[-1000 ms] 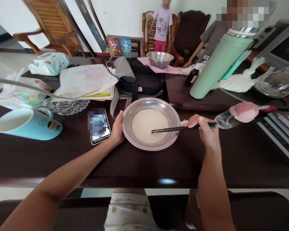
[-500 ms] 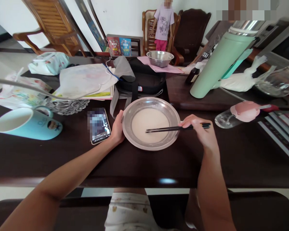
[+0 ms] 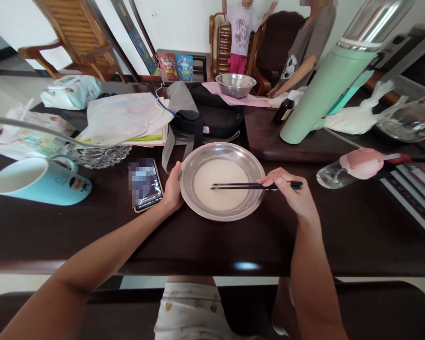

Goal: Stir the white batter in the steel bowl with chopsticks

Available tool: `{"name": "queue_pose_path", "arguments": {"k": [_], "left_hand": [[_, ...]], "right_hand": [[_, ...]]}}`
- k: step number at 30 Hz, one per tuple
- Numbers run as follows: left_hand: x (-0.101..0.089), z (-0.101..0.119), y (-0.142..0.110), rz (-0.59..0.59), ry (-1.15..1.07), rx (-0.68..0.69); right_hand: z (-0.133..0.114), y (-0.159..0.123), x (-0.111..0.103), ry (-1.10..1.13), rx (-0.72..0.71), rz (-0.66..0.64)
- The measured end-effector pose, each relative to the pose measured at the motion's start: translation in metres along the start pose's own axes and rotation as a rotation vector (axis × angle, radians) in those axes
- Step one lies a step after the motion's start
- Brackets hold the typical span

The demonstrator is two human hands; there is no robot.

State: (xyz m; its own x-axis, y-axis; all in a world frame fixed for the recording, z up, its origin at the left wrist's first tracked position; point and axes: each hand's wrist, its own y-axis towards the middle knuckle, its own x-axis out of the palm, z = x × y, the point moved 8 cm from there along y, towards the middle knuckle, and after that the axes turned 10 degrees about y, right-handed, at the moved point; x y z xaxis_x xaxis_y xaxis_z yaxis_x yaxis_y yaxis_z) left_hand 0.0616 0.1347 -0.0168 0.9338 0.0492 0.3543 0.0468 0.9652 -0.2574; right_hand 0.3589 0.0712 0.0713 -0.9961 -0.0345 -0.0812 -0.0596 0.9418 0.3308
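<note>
A wide metal bowl [image 3: 187, 198] stands on the dark table in front of me. Inside it is a whitish, smooth liquid [image 3: 219, 200]. My left hand [image 3: 173, 189] grips the bowl's left rim, its fingers partly hidden behind the side. My right hand [image 3: 285, 186] is closed around a pair of black chopsticks [image 3: 239, 186], held over the bowl's right rim. Their tips reach to the middle of the whitish liquid, slightly apart from each other. A lit phone [image 3: 148, 186] lies just left of my left hand.
On the left are a light blue mug [image 3: 38, 184] and a glass dish [image 3: 99, 157]. A black bag [image 3: 216, 120] and a second metal bowl [image 3: 235, 87] lie beyond. To the right are a green thermos [image 3: 326, 89], a pink-lidded bottle [image 3: 361, 164] and books [image 3: 414, 198]. Two people stand at the back.
My right hand and the chopsticks have shifted a little left and up across the liquid. My left hand stays on the bowl. At the back, both people have moved; one now has arms raised.
</note>
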Motion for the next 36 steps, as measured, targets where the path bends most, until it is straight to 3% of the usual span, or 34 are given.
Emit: {"name": "queue_pose_path", "arguments": {"k": [6, 13, 19, 25, 32, 36], "left_hand": [[0.0, -0.001, 0.001, -0.019, 0.004, 0.002], [-0.001, -0.001, 0.002, -0.041, 0.054, 0.04], [-0.002, -0.001, 0.003, -0.042, 0.054, 0.034], [-0.001, -0.001, 0.002, -0.038, 0.026, 0.022], [0.001, 0.0, 0.001, -0.02, -0.024, -0.002], [0.0, 0.0, 0.001, -0.009, -0.012, 0.004]], "right_hand": [[-0.005, -0.003, -0.022, 0.033, -0.072, 0.209], [0.001, 0.0, 0.0, 0.014, -0.003, -0.009], [-0.004, -0.003, -0.02, 0.054, -0.062, 0.163], [0.0, -0.001, 0.0, 0.03, -0.009, -0.015], [-0.002, -0.003, -0.019, 0.059, -0.058, 0.159], [-0.002, -0.002, -0.004, 0.06, -0.023, 0.016]]}}
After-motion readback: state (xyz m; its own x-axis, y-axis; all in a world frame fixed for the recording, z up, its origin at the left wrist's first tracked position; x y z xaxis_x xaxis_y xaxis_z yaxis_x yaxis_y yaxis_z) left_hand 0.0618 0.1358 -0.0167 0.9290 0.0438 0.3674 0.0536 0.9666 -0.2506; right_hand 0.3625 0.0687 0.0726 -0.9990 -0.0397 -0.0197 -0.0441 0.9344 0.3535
